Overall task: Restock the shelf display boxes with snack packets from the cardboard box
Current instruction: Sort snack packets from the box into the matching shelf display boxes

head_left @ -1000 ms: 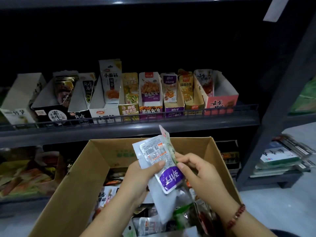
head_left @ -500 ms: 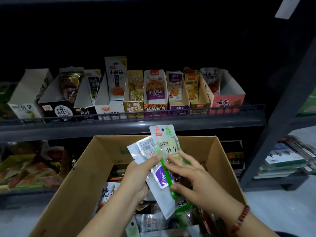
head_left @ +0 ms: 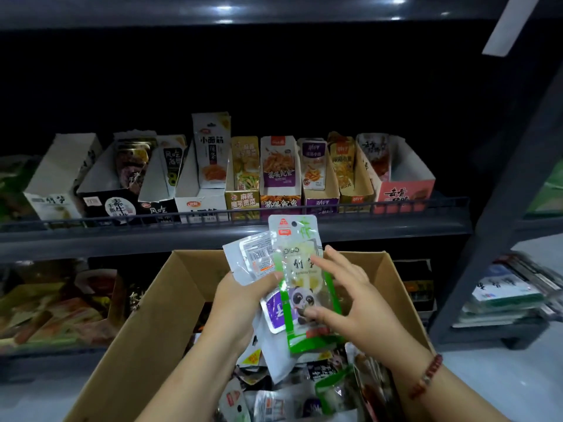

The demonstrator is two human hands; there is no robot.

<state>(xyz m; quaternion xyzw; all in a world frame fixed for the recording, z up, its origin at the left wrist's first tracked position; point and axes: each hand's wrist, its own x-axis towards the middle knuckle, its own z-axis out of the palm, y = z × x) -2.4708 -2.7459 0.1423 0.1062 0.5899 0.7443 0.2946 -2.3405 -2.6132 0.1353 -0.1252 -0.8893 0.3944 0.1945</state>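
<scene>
Over the open cardboard box (head_left: pixel 143 330) my left hand (head_left: pixel 240 303) grips a fanned stack of snack packets: a silver one with a barcode (head_left: pixel 249 260), a purple-labelled one (head_left: pixel 274 312) and, on top, a green-edged bamboo-shoot packet with a panda (head_left: pixel 300 278). My right hand (head_left: pixel 353 303) lies against the green packet's front, thumb on its lower part, fingers spread and fairly straight. Loose packets (head_left: pixel 292 397) fill the box bottom. A row of display boxes (head_left: pixel 280 202) stands on the shelf (head_left: pixel 213 236) above.
A wire rail (head_left: pixel 396 204) runs along the shelf's front edge. The leftmost white display box (head_left: pixel 58 178) looks nearly empty; the pink one (head_left: pixel 405 190) at the right holds few packets. A lower shelf at left holds bagged goods (head_left: pixel 51 309). Another rack (head_left: pixel 505 296) stands to the right.
The green panda packet has turned face-up onto the front of the stack. My right hand's fingers have spread over it. The view has tilted up slightly.
</scene>
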